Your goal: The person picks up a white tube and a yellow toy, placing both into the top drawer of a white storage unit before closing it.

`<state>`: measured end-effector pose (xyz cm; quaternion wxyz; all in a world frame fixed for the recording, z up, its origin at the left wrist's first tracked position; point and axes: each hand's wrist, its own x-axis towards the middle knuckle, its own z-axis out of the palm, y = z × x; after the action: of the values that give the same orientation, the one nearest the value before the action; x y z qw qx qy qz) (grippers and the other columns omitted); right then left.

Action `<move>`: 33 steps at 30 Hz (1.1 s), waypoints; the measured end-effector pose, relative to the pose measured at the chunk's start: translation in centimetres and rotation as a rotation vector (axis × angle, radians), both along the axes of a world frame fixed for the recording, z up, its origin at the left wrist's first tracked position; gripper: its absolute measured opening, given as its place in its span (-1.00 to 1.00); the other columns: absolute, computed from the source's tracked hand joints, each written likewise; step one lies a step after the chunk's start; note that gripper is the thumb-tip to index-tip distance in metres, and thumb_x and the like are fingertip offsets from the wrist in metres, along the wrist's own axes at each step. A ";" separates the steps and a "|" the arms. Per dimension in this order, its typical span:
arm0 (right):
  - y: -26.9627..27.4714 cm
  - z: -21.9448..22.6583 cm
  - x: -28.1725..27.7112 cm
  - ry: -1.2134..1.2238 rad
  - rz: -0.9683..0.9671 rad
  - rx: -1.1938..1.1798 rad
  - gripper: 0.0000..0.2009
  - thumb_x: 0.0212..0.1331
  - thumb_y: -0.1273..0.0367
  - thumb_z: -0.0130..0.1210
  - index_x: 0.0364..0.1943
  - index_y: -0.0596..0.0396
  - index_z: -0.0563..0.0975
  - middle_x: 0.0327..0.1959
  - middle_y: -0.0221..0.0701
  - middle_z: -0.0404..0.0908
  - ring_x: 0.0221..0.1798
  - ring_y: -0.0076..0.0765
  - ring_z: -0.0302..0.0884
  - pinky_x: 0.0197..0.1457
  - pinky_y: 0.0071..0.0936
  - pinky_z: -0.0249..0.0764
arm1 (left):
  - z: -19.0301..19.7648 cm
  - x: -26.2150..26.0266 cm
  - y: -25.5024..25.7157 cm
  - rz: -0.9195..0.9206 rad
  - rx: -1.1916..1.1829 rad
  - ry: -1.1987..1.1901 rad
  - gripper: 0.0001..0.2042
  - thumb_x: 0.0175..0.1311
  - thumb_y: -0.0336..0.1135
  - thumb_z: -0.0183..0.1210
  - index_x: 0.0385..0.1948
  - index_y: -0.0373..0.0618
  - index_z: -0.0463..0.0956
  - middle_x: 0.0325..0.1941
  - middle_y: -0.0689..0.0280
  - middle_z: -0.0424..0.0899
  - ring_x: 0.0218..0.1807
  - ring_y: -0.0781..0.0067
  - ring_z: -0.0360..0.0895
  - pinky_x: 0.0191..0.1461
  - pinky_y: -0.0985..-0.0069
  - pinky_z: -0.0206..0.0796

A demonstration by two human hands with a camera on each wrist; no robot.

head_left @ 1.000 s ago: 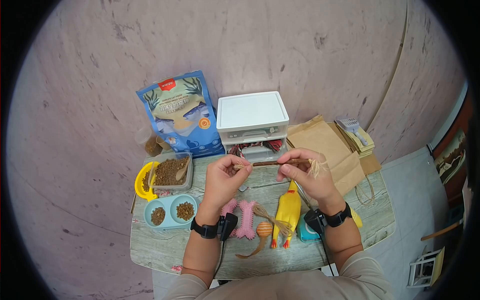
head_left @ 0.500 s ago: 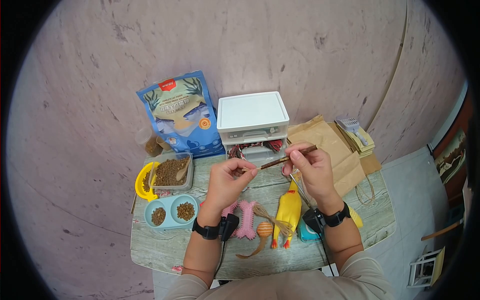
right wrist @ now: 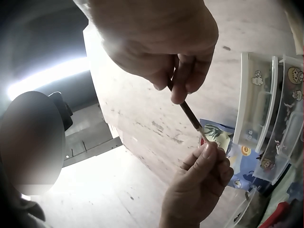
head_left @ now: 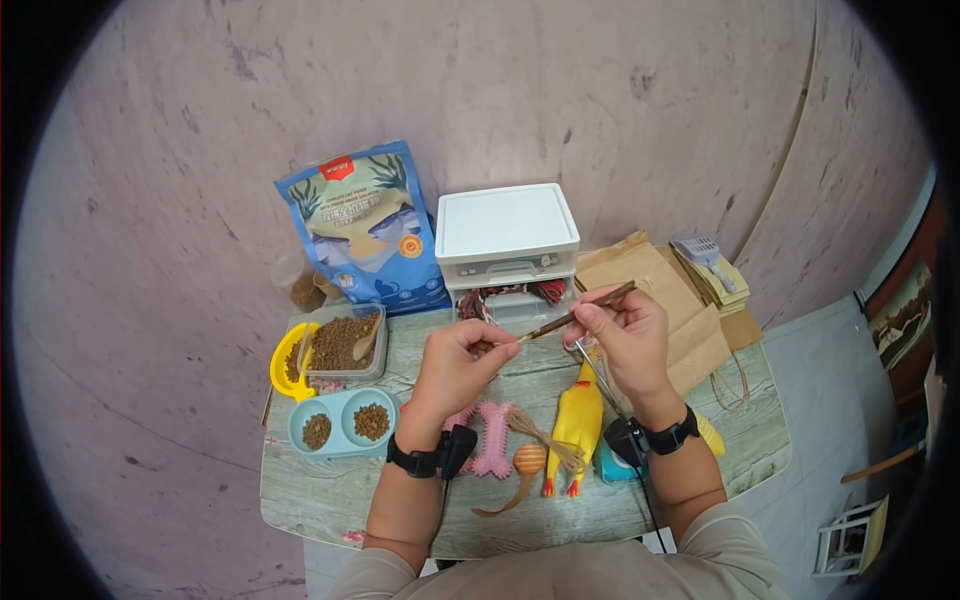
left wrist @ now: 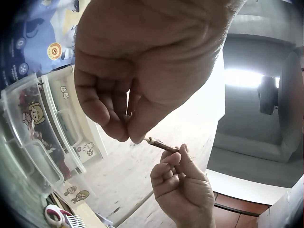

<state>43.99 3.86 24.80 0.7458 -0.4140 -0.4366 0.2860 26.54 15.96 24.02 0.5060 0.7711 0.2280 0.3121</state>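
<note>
Over the middle of the table, both hands hold a thin brown stick (head_left: pixel 552 326) with a pale left end. The left hand (head_left: pixel 462 362) pinches that pale end between thumb and fingertips. With thumb and fingers, the right hand (head_left: pixel 632 345) grips the stick further along, and its dark tip pokes out past them. In the right wrist view the stick (right wrist: pixel 190 114) slants between the two hands. Below the hands lie a yellow rubber chicken (head_left: pixel 577 420), a pink spiky bone toy (head_left: pixel 492 440) and an orange striped ball (head_left: pixel 529 458). A loose raffia bundle (head_left: pixel 525 553) lies at the front edge.
A white drawer unit (head_left: pixel 507 225) with rope toys stands at the back, beside a blue cat food bag (head_left: pixel 370 240). On the left are a tub of kibble (head_left: pixel 340 340) and a blue double bowl (head_left: pixel 343 425). At right lie a paper bag (head_left: pixel 655 300) and a grey scoop (head_left: pixel 703 255).
Raffia that hung at the stick's right end is off it, and a bundle now shows at the table's front edge. The stick has tilted, its right end higher; the right hand shifted along it.
</note>
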 end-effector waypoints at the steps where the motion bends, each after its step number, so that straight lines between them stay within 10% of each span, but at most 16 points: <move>1: 0.0 -0.3 0.1 0.004 -0.042 0.002 -0.87 0.23 0.51 0.10 -0.18 0.26 0.49 -0.30 -0.27 0.63 -0.35 -0.41 0.64 -0.23 -0.57 0.57 | 0.0 0.0 0.0 0.001 -0.001 -0.001 -0.90 0.09 -0.45 0.31 -0.39 -0.26 0.63 -0.46 0.38 0.64 -0.44 0.72 0.49 -0.51 0.71 0.36; 9: 1.0 1.7 -0.2 0.079 -0.294 0.190 -0.87 0.20 0.46 0.16 -0.23 0.21 0.52 -0.35 -0.31 0.64 -0.43 -0.51 0.61 -0.42 -0.69 0.43 | 0.7 -1.4 1.1 0.164 0.004 -0.070 -0.90 0.11 -0.46 0.28 -0.37 -0.27 0.63 -0.46 0.34 0.67 -0.43 0.69 0.53 -0.31 0.69 0.38; 12: 2.5 1.5 0.4 -0.480 -0.339 -0.013 -0.90 0.16 0.47 0.18 -0.30 0.22 0.56 -0.39 -0.32 0.66 -0.42 -0.51 0.59 -0.36 -0.62 0.46 | 0.6 -2.3 2.3 0.221 -0.007 -0.127 -0.89 0.12 -0.45 0.27 -0.37 -0.28 0.63 -0.47 0.33 0.67 -0.43 0.69 0.53 -0.32 0.69 0.38; 15: 5.4 2.3 0.0 -1.150 -0.359 0.074 -0.88 0.02 0.46 0.22 -0.36 0.18 0.57 -0.52 -0.23 0.57 -0.43 -0.10 0.57 -0.37 -0.31 0.47 | 0.7 -2.8 2.7 0.246 -0.028 -0.169 -0.88 0.12 -0.43 0.27 -0.37 -0.29 0.63 -0.48 0.33 0.67 -0.44 0.70 0.54 -0.34 0.69 0.38; 22: 10.0 -1.7 1.7 -1.664 -0.142 -0.456 -0.86 -0.02 0.35 0.21 -0.44 0.13 0.60 -0.47 -0.15 0.60 -0.35 0.03 0.59 -0.27 -0.14 0.50 | 1.2 -3.8 3.2 0.275 -0.006 -0.176 -0.84 0.15 -0.38 0.23 -0.36 -0.32 0.62 -0.49 0.29 0.68 -0.44 0.66 0.56 -0.33 0.67 0.40; 33: 11.7 -2.3 2.5 -1.476 0.151 -0.646 -0.91 -0.09 0.39 0.20 -0.47 0.05 0.67 -0.45 -0.18 0.64 -0.30 0.01 0.60 -0.19 -0.20 0.52 | 1.7 -3.6 3.0 0.284 0.071 -0.082 -0.80 0.15 -0.34 0.24 -0.36 -0.34 0.61 -0.53 0.37 0.63 -0.47 0.73 0.46 -0.37 0.67 0.34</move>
<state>46.51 15.54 22.52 0.0875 -0.6605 -0.7389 0.1006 22.96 18.97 25.68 0.4379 0.7351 0.3030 0.4196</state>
